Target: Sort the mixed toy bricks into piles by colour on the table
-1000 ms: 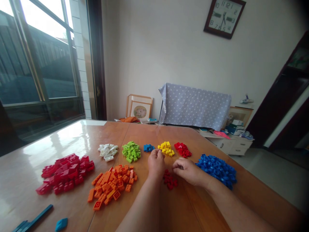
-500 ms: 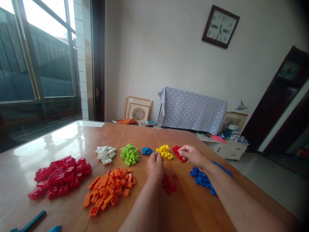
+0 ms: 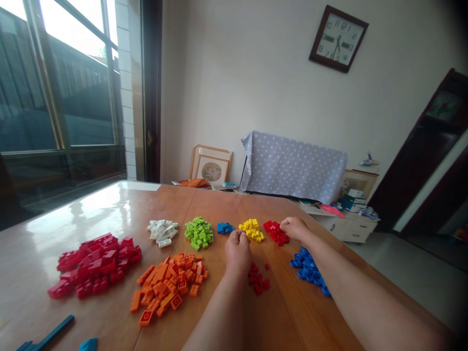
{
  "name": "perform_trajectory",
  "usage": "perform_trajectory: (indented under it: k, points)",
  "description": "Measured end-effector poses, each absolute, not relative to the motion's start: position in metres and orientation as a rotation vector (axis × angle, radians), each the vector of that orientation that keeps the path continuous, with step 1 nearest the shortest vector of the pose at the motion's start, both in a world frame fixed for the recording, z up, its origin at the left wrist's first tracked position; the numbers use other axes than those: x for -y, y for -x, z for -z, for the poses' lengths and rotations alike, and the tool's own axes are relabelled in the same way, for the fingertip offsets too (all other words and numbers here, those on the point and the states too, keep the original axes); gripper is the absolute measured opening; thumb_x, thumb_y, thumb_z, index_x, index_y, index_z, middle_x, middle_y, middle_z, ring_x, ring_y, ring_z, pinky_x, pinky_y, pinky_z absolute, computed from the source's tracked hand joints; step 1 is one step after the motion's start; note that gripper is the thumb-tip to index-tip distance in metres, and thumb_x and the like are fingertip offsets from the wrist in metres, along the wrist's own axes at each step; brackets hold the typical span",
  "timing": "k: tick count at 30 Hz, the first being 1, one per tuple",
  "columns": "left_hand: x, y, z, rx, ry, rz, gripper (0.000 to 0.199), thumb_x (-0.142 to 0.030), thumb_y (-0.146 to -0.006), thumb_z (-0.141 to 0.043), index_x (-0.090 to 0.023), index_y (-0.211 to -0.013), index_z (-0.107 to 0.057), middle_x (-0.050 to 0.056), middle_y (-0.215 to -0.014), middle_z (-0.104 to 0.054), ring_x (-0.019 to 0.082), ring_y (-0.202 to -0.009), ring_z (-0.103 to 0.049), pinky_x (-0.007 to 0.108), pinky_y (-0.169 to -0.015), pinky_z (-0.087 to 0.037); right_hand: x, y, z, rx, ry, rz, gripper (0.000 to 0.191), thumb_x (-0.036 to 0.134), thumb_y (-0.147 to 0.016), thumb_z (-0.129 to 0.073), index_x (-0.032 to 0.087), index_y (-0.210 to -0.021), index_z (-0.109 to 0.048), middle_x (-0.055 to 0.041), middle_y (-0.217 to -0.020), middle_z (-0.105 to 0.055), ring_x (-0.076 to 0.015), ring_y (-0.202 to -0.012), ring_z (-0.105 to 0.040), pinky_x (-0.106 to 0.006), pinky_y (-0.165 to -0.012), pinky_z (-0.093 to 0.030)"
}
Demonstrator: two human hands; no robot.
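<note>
My left hand is closed, with thumb and fingers pinched together, just in front of the yellow bricks and the small blue bricks. Whatever it may hold is hidden. At the right edge of the red brick pile, my right hand is closed with its fingers curled in. I cannot make out anything in its grip. Small loose red pieces lie on the table between my forearms. Round blue pieces are partly covered by my right forearm.
On the wooden table lie an orange brick pile, a large pinkish-red brick pile, white bricks and lime green bricks. A teal strip and a teal piece are at the near left.
My right hand has moved right, off the red brick pile, uncovering more of it. My left hand stays pinched in about the same place. The view has shifted slightly.
</note>
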State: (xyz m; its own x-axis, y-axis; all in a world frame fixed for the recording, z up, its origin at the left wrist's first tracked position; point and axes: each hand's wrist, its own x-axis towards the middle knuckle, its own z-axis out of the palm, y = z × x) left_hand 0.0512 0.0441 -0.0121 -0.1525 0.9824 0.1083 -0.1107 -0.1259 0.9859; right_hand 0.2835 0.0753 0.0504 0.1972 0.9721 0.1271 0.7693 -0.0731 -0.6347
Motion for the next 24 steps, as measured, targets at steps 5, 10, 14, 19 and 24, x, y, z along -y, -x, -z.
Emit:
perform_trajectory:
  k: [5, 10, 14, 19, 24]
  points:
    - [-0.044, -0.051, 0.011, -1.169, -1.123, -1.455, 0.025, -0.036, -0.086, -0.051, -0.017, -0.091, -0.066, 0.006, -0.076, -0.07, 0.019, -0.072, -0.066, 0.025, -0.062, -0.044, -0.059, -0.267, -0.051, 1.593, 1.843, -0.424, 0.021, 0.033, -0.081, -0.053, 0.018, -0.082, -0.067, -0.0015, -0.063, -0.065, -0.0142, -0.059, -0.056, -0.023, -0.053, -0.039]
    - [-0.046, -0.051, 0.012, -1.187, -1.148, -1.479, 0.025, -0.038, -0.086, -0.05, -0.018, -0.09, -0.065, 0.006, -0.075, -0.07, 0.019, -0.071, -0.064, 0.026, -0.063, -0.043, -0.022, -0.225, -0.049, 1.848, 1.626, -0.529, 0.02, 0.033, -0.082, -0.057, 0.018, -0.088, -0.069, 0.0, -0.076, -0.066, -0.0141, -0.071, -0.057, -0.023, -0.062, -0.041]
    - [-0.047, -0.051, 0.011, -1.17, -1.095, -1.504, 0.026, -0.039, -0.083, -0.051, -0.017, -0.087, -0.065, 0.005, -0.073, -0.069, 0.018, -0.069, -0.062, 0.026, -0.063, -0.044, 0.009, -0.19, -0.05, 2.119, 1.49, -0.553, 0.017, 0.033, -0.082, -0.062, 0.019, -0.089, -0.069, -0.0028, -0.087, -0.065, -0.0164, -0.078, -0.058, -0.025, -0.067, -0.043]
    - [-0.046, -0.051, 0.007, -1.132, -0.997, -1.522, 0.026, -0.038, -0.081, -0.051, -0.017, -0.088, -0.065, 0.004, -0.07, -0.066, 0.016, -0.066, -0.06, 0.026, -0.063, -0.044, 0.032, -0.173, -0.05, 2.394, 1.431, -0.464, 0.03, 0.036, -0.072, -0.076, 0.024, -0.098, -0.067, -0.0039, -0.099, -0.061, -0.0205, -0.088, -0.057, -0.027, -0.075, -0.043]
    - [-0.046, -0.053, 0.007, -1.119, -0.987, -1.524, 0.027, -0.037, -0.081, -0.051, -0.016, -0.088, -0.065, 0.004, -0.07, -0.066, 0.015, -0.065, -0.058, 0.025, -0.061, -0.043, 0.032, -0.182, -0.045, 2.332, 1.561, -0.455, 0.024, 0.034, -0.074, -0.073, 0.024, -0.095, -0.067, -0.0025, -0.094, -0.061, -0.0173, -0.078, -0.057, -0.026, -0.066, -0.038]
